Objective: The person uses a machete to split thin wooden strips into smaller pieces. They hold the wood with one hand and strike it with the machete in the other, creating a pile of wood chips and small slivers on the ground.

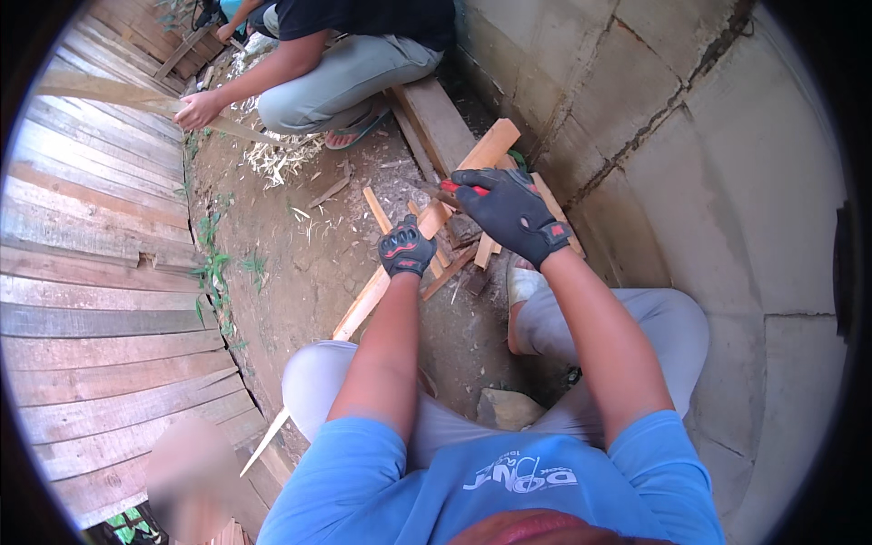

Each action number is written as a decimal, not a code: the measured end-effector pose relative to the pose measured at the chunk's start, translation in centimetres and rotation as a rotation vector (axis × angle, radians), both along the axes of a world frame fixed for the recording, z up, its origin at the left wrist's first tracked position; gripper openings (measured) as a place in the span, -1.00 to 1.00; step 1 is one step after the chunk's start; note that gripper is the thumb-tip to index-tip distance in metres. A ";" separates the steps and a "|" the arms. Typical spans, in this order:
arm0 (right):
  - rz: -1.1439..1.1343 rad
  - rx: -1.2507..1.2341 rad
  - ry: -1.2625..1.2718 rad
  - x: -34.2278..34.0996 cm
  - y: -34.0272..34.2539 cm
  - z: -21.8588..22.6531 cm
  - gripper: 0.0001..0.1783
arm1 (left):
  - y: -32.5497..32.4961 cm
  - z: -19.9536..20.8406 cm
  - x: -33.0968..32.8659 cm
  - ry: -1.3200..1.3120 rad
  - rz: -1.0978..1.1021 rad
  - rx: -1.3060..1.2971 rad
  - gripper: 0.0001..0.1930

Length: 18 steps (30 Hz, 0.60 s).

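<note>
My left hand [406,249], in a black glove with red trim, is closed around a long pale wooden strip [363,303] that slants from upper right to lower left. The matching glove is on my right hand [510,211], which is closed around the red handle of a hand tool [471,188]. Its dark, narrow blade points left, near the strip just beyond my left hand. The blade is too small to tell its exact kind. Several shorter wood pieces [489,248] lie beneath and around my hands.
A thick timber beam [436,123] lies beyond my hands, beside the block wall [668,145] on the right. At the far left, a crouching person [350,86] holds a long wooden strip [113,89]. Wood shavings [282,162] litter the dirt ground; a plank wall [100,282] runs along the left.
</note>
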State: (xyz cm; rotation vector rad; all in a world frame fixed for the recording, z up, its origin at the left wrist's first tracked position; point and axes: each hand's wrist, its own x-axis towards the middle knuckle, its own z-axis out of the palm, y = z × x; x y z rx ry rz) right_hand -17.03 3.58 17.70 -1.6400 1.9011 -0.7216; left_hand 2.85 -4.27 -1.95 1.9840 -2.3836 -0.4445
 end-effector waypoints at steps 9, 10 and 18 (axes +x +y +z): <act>0.077 -0.035 0.108 1.2 -2.6 0.3 -0.53 | 0.3 0.3 -0.2 -0.011 -0.025 -0.045 -0.55; 0.052 -0.060 0.106 1.2 -2.2 0.0 -0.53 | 0.3 0.9 -0.7 -0.012 -0.034 -0.019 -0.54; 0.092 -0.207 0.108 -0.3 0.3 -2.6 -0.59 | -0.6 -0.7 0.3 -0.014 -0.061 0.028 -0.44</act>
